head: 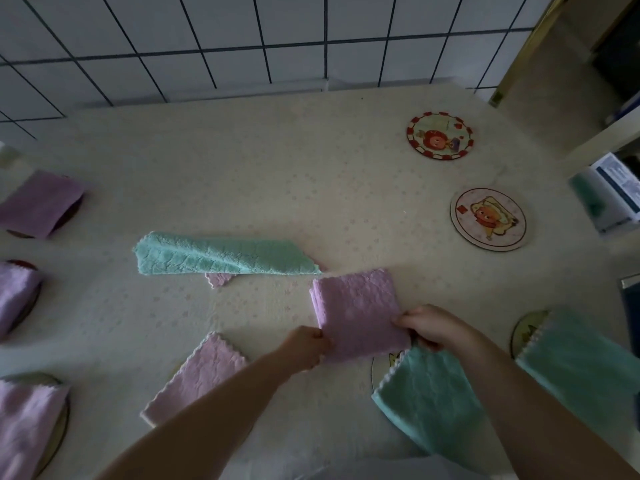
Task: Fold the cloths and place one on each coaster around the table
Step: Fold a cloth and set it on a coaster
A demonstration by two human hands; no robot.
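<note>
While both hands grip its near corners, the folded purple cloth (356, 311) lies in the middle of the table (277, 174), its far part flat on the flowered tablecloth. The left hand (306, 346) is closed in a pinch on the near left corner, and the right hand (433, 329) is closed in a pinch on the near right corner, the thumb on top of the fabric.

Just below the right hand, a folded teal cloth (426, 407) covers a round coaster (381, 368), of which only a small part shows. Further right of this hand, another folded teal cloth (585, 368) lies on a second coaster (526, 329). Beyond the right hand, well apart, two bare coasters are on the table: one with a yellow cartoon picture (489, 219) and, further, one with a red-and-white border (440, 135).

Below and left of the left hand lies a folded pink-purple cloth (197, 375). Beyond the left hand, an unfolded teal cloth (221, 254) is spread loosely, with a purple corner (219, 278) showing from under it. Far to the left, three purple cloths (40, 204) (15, 292) (24, 424) rest on dark round coasters at the table edge.
</note>
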